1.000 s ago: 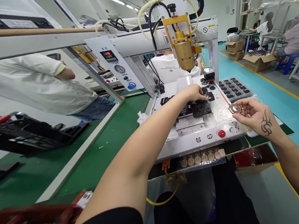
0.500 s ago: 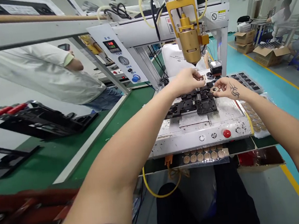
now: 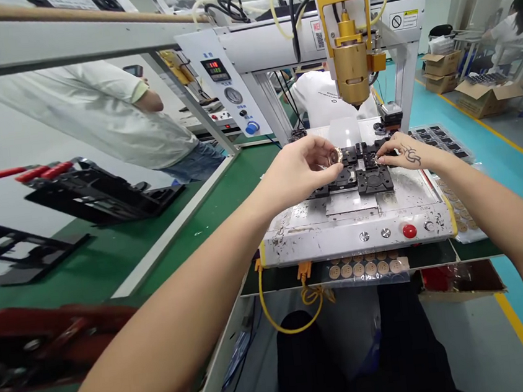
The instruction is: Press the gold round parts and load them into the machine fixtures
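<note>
My left hand [image 3: 307, 165] pinches a small, round, ring-like metal part [image 3: 336, 156] between thumb and fingers, tilted up on edge above the left side of a black fixture [image 3: 374, 181]. On the fixture's right side, the fingertips of my right hand [image 3: 401, 151] are pressed close together at its upper block. Whatever lies between those fingers is mostly hidden. The fixture rests on the scuffed white bed [image 3: 351, 211] of a bench machine. Over it hangs the machine's gold dispensing head [image 3: 352, 71], clear of both hands.
Buttons, one a red knob [image 3: 410, 231], line the machine's front. A sheet of round tan discs [image 3: 359, 270] lies at the bench edge, with more discs [image 3: 462, 212] and a black-celled tray [image 3: 443, 142] at right. Red-handled clamps [image 3: 57, 170] stand left. A person [image 3: 113, 118] stands beyond the frame.
My left hand has moved left and down, carrying its round part away from the middle. My right hand's fingers have turned down onto the fixture; the ring they held is now mostly hidden.
</note>
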### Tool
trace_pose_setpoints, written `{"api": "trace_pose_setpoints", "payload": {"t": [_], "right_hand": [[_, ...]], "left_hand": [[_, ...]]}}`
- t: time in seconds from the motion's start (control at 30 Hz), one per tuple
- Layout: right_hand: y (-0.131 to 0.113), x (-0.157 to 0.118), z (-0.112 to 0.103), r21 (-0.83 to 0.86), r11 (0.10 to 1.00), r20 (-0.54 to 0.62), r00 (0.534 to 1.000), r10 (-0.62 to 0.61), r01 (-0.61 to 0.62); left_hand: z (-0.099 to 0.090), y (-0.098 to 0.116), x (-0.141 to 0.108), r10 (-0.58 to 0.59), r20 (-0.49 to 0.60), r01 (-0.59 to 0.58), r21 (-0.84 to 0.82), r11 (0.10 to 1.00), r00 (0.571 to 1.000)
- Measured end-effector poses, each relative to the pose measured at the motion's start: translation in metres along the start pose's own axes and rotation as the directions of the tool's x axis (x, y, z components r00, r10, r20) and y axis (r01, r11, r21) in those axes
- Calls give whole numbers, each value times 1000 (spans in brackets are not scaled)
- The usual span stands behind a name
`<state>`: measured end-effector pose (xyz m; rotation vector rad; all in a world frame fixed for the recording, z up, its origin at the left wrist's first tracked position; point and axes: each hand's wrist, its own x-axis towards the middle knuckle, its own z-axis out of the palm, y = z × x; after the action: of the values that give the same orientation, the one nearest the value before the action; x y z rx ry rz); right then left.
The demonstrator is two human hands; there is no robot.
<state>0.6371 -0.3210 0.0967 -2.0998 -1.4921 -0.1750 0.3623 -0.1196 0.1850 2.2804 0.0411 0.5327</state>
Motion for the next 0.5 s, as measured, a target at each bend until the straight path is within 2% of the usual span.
{"api": "trace_pose_setpoints", "payload": {"t": [0.13,0.17,0.23,0.27,0.33,0.43,0.5], "right_hand": [[-9,0,-2,-114,992,119,990,74,-61],[-14,-4,-3,-114,991,92,992,83,-73],[-28,-24,-7,-76,992,-59,994,96,-100],[-37,-41,-8,-45,992,-163,981,107,-116],[-58,-87,-10,17,987,-349,924,154,-158],[-87,-166,-7,55,964,-448,856,257,-260],[-97,-207,1,55,944,-501,809,308,-325]], "left_hand": [[0,12,-23,-9,-42,5,-72,997,999],[1,15,-30,-13,-68,8,-79,997,998],[5,19,-47,-18,-128,8,-84,996,992],[8,19,-58,-19,-157,6,-82,997,987],[12,15,-85,-24,-202,8,-78,997,979],[19,1,-129,-37,-225,17,-91,996,974],[26,-11,-154,-53,-222,27,-119,993,974]]}}
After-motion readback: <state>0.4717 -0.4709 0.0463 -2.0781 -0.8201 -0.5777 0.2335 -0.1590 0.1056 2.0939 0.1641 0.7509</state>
